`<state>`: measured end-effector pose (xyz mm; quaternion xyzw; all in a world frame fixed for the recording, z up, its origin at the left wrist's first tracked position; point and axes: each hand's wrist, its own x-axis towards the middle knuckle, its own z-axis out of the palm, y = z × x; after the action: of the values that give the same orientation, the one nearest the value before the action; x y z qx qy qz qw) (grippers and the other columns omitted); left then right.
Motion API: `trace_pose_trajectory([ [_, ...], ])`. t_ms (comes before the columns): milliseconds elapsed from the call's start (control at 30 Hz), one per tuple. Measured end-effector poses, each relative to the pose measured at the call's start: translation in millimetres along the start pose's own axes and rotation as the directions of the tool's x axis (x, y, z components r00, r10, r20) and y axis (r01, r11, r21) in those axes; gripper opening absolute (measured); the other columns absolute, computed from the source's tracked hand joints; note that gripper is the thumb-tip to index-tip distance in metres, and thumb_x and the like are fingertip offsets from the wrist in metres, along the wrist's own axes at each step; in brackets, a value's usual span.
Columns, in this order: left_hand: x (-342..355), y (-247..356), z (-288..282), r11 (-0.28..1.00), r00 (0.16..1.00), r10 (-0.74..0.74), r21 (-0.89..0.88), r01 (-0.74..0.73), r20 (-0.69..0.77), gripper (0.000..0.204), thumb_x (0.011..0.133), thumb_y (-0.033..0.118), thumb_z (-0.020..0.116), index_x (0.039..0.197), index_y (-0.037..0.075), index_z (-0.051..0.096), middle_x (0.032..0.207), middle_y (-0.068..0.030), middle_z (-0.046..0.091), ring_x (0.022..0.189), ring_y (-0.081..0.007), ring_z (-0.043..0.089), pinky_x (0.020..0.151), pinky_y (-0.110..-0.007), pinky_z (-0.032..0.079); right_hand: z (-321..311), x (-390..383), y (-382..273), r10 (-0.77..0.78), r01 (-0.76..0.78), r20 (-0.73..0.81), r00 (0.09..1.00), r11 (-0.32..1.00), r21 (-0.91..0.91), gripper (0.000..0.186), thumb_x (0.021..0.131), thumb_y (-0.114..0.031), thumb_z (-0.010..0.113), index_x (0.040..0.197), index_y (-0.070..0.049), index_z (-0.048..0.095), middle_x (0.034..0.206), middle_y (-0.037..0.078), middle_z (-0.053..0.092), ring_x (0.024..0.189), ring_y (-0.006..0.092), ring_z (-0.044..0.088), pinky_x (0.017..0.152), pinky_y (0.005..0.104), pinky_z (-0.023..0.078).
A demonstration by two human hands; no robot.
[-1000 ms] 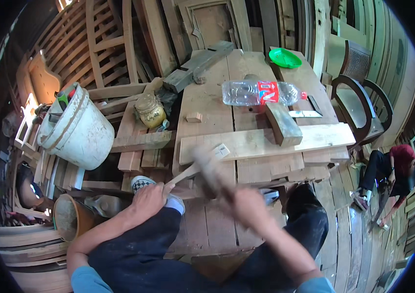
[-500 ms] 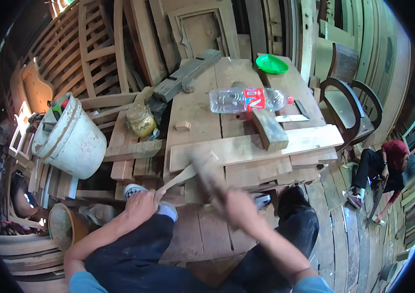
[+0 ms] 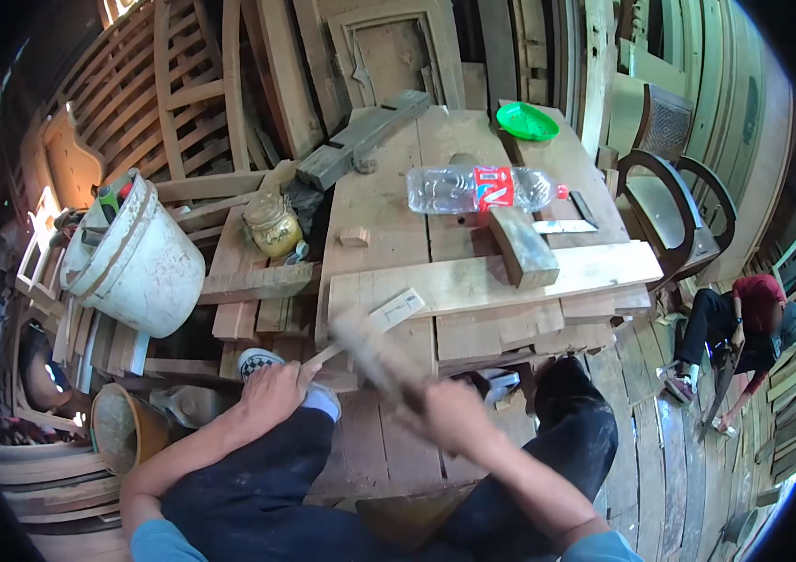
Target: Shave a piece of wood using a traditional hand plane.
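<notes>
My left hand (image 3: pixel 272 393) is closed round the lower end of a slim pale wooden piece (image 3: pixel 396 309); its broader tip lies across the front of a light plank (image 3: pixel 609 264) on the workbench (image 3: pixel 379 220). My right hand (image 3: pixel 454 417) grips a long, blurred tool (image 3: pixel 365 356) slanting up to the left over the wooden piece, too smeared to identify. Behind them a wedge-shaped block (image 3: pixel 524 253) rests on the plank, with a clear plastic bottle (image 3: pixel 440 190) on its side, a metal square (image 3: pixel 562 227) and a small offcut (image 3: pixel 354 239).
A bucket of tools (image 3: pixel 136 267), a jar (image 3: pixel 272 229) and an orange bucket (image 3: pixel 119 426) are at left. A grey beam (image 3: pixel 361 140) and green dish (image 3: pixel 527 122) sit at the back. A chair (image 3: pixel 665 215) and a crouching person (image 3: pixel 744 342) are at right.
The blurred tool in my right hand has swung a little down and left across the wooden piece. My left hand keeps its hold. The whole view has shifted slightly.
</notes>
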<state>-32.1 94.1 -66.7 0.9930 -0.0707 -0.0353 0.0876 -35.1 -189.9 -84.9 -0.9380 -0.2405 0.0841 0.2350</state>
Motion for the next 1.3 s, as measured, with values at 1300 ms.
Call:
trace_pose_trajectory([
  [1300, 1.7, 2.1, -1.4, 0.999, 1.000, -0.006, -0.050, 0.007, 0.029, 0.053, 0.100, 0.038, 0.044, 0.074, -0.004, 0.064, 0.062, -0.0252, 0.060, 0.061, -0.0440, 0.061, 0.057, -0.052, 0.049, -10.7, -10.9, -15.8, -0.093, 0.089, 0.071, 0.993, 0.994, 0.059, 0.069, 0.087, -0.033, 0.062, 0.148, -0.021, 0.032, 0.092, 0.025, 0.063, 0.082, 0.0425, 0.064, 0.078, 0.0504, 0.051],
])
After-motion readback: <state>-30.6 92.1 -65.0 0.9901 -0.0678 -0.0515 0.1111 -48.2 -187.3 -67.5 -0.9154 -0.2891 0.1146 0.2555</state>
